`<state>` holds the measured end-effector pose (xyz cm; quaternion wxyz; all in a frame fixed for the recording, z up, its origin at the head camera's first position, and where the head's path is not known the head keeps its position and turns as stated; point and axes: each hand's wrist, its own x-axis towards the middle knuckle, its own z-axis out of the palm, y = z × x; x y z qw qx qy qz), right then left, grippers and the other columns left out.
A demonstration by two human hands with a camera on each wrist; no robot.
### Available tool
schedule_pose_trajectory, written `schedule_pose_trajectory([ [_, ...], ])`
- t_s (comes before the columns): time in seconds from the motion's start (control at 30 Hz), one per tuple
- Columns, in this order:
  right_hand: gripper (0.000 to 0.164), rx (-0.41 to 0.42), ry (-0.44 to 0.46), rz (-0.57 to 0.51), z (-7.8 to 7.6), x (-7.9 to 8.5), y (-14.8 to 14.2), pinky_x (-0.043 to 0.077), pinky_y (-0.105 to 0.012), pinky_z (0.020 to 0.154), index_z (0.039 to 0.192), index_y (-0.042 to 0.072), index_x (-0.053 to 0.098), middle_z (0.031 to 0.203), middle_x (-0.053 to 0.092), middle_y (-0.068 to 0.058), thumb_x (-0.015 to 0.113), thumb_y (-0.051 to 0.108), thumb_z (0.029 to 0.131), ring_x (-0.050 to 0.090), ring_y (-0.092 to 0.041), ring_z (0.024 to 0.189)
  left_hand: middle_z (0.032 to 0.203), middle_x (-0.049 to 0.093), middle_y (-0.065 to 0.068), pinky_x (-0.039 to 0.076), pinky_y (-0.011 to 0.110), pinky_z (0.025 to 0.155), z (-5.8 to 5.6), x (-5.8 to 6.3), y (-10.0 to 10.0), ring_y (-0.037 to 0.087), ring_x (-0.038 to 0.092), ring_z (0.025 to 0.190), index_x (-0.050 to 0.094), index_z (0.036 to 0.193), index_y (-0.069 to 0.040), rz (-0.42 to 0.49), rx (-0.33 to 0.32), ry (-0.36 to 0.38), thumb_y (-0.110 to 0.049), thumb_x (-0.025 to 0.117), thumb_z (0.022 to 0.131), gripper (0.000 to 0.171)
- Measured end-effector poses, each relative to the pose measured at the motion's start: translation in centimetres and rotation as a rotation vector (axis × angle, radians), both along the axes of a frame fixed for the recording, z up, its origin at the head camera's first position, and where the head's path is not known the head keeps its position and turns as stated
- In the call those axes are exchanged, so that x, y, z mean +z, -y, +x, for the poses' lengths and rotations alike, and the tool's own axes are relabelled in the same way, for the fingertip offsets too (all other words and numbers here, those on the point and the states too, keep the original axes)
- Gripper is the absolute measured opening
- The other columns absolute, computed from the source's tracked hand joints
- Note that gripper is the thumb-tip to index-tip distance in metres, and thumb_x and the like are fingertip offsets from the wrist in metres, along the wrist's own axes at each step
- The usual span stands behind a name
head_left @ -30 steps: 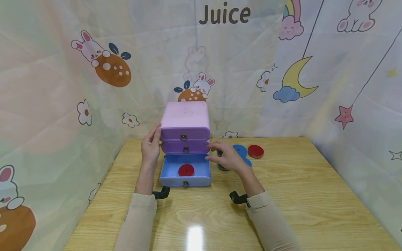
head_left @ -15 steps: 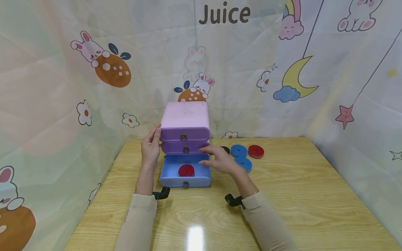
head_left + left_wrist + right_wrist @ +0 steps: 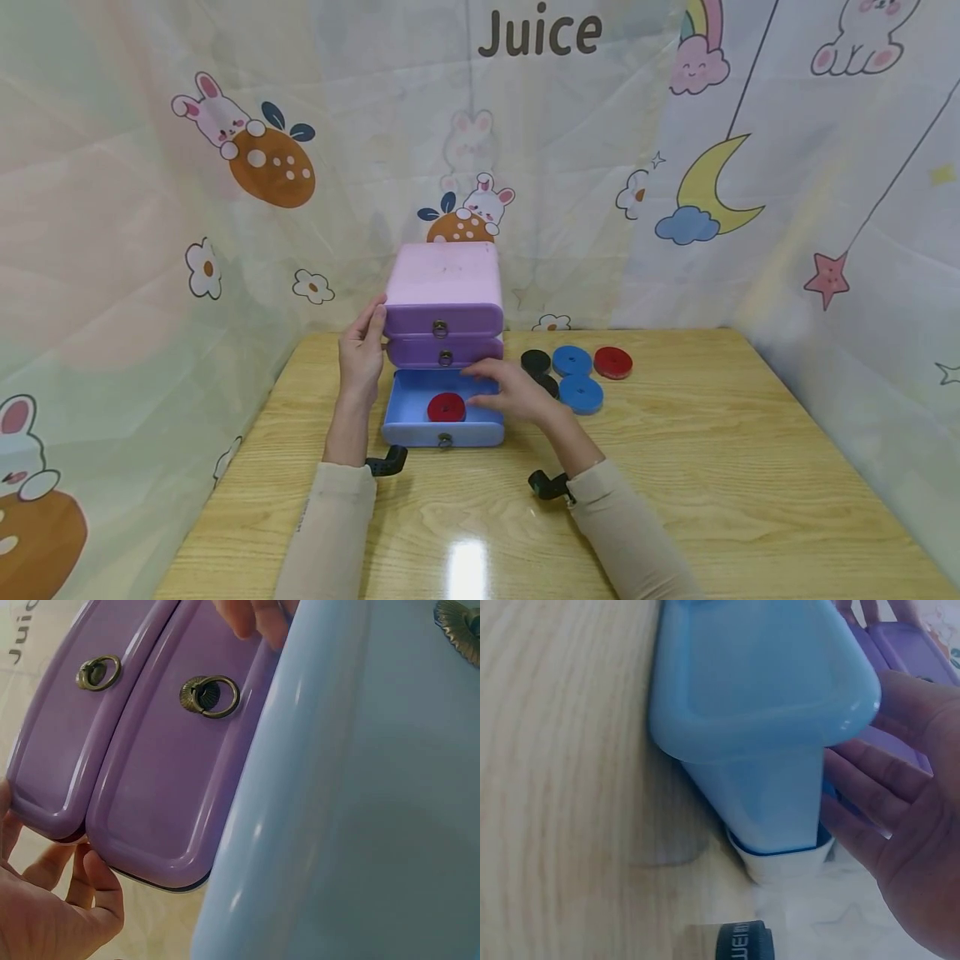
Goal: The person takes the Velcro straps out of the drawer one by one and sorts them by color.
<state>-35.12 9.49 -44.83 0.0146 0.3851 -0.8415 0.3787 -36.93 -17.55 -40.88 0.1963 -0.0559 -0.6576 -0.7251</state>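
Note:
A small drawer cabinet (image 3: 446, 279) with a pink top and two purple drawers stands at the back of the table. Its lowest, blue drawer (image 3: 412, 435) is pulled out, and a flat red roll of tape (image 3: 447, 407) lies inside. My left hand (image 3: 362, 358) grips the cabinet's left side, thumb near the front edge; in the left wrist view its fingers (image 3: 105, 889) curl against the purple drawers' side. My right hand (image 3: 517, 392) reaches over the drawer's right wall, thumb and fingers spread. Its tips are close to the red roll; contact cannot be made out.
To the cabinet's right lie two black rolls (image 3: 536, 362), two blue rolls (image 3: 581, 393) and another red roll (image 3: 613, 362). One black roll (image 3: 744, 941) shows white lettering in the right wrist view. A printed cloth (image 3: 585, 250) hangs behind the wooden table (image 3: 675, 467).
My right hand has moved left, from beside the cabinet to over the blue drawer, uncovering the black rolls. The left hand has stayed on the cabinet.

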Motion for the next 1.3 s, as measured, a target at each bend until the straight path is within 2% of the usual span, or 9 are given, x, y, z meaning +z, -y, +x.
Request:
schedule_pose_trajectory([
  [0.13, 0.043, 0.011, 0.001, 0.020, 0.0, -0.3, 0.3, 0.047, -0.047, 0.095, 0.125, 0.010, 0.061, 0.124, 0.061, -0.013, 0.074, 0.018, 0.085, 0.058, -0.033, 0.112, 0.139, 0.053, -0.004, 0.049, 0.045, 0.085, 0.0, 0.0, 0.1, 0.016, 0.056, 0.114, 0.058, 0.134, -0.022, 0.012, -0.007, -0.006, -0.036, 0.057, 0.096, 0.041],
  [0.33, 0.041, -0.004, 0.012, 0.048, 0.1, -0.7, 0.5, 0.047, -0.046, 0.096, 0.125, 0.013, 0.062, 0.124, 0.062, -0.011, 0.074, 0.022, 0.086, 0.058, -0.031, 0.113, 0.136, 0.056, -0.006, 0.051, 0.036, 0.080, -0.1, -0.2, 0.0, 0.016, 0.057, 0.113, 0.062, 0.129, -0.028, 0.020, -0.001, -0.021, -0.043, 0.060, 0.092, 0.040],
  [0.5, 0.041, -0.010, 0.025, 0.069, 0.1, -1.0, 0.9, 0.046, -0.044, 0.097, 0.125, 0.008, 0.062, 0.124, 0.062, -0.007, 0.072, 0.019, 0.087, 0.058, -0.027, 0.114, 0.136, 0.055, -0.007, 0.051, 0.033, 0.079, 0.0, -0.2, -0.1, 0.017, 0.056, 0.114, 0.063, 0.128, -0.029, 0.020, 0.003, -0.025, -0.045, 0.060, 0.092, 0.040],
  [0.67, 0.041, -0.036, -0.011, 0.159, 0.1, -1.0, 1.5, 0.048, -0.035, 0.095, 0.124, 0.012, 0.064, 0.122, 0.062, 0.002, 0.074, 0.022, 0.086, 0.058, -0.015, 0.112, 0.136, 0.056, -0.007, 0.051, 0.033, 0.078, 0.0, -0.2, -0.2, 0.017, 0.056, 0.114, 0.063, 0.129, -0.028, 0.026, 0.007, -0.024, -0.045, 0.060, 0.092, 0.041],
  [0.87, 0.039, 0.020, -0.027, 0.191, -0.4, -0.9, 2.2, 0.048, -0.039, 0.092, 0.120, 0.008, 0.066, 0.117, 0.064, -0.005, 0.076, 0.020, 0.084, 0.058, -0.022, 0.109, 0.135, 0.056, -0.008, 0.051, 0.034, 0.079, 0.1, -0.1, -0.2, 0.016, 0.056, 0.113, 0.063, 0.128, -0.031, 0.023, 0.013, -0.017, -0.046, 0.060, 0.091, 0.040],
  [0.93, 0.039, 0.034, -0.033, 0.199, -0.6, -0.9, 2.4, 0.048, -0.038, 0.093, 0.119, 0.008, 0.067, 0.116, 0.064, -0.005, 0.077, 0.020, 0.083, 0.058, -0.020, 0.108, 0.135, 0.056, -0.009, 0.051, 0.037, 0.080, 0.0, -0.1, -0.2, 0.016, 0.056, 0.114, 0.063, 0.127, -0.031, 0.022, 0.011, -0.016, -0.046, 0.060, 0.091, 0.039],
  [1.1, 0.033, 0.043, -0.041, 0.247, -0.7, -0.9, 2.9, 0.044, -0.033, 0.098, 0.114, 0.012, 0.070, 0.117, 0.064, -0.001, 0.078, 0.019, 0.082, 0.056, -0.014, 0.111, 0.135, 0.056, -0.009, 0.049, 0.042, 0.083, 0.1, -0.1, -0.2, 0.016, 0.056, 0.116, 0.062, 0.128, -0.031, 0.022, 0.004, -0.016, -0.045, 0.060, 0.092, 0.039],
  [1.3, 0.024, 0.053, 0.006, 0.331, -0.7, -0.5, 3.5, 0.040, -0.036, 0.103, 0.108, 0.017, 0.073, 0.122, 0.061, 0.002, 0.076, 0.017, 0.084, 0.051, -0.017, 0.121, 0.136, 0.055, -0.009, 0.049, 0.040, 0.082, 0.2, 0.0, -0.2, 0.016, 0.056, 0.116, 0.062, 0.129, -0.031, 0.018, 0.012, -0.011, -0.046, 0.060, 0.092, 0.040],
])
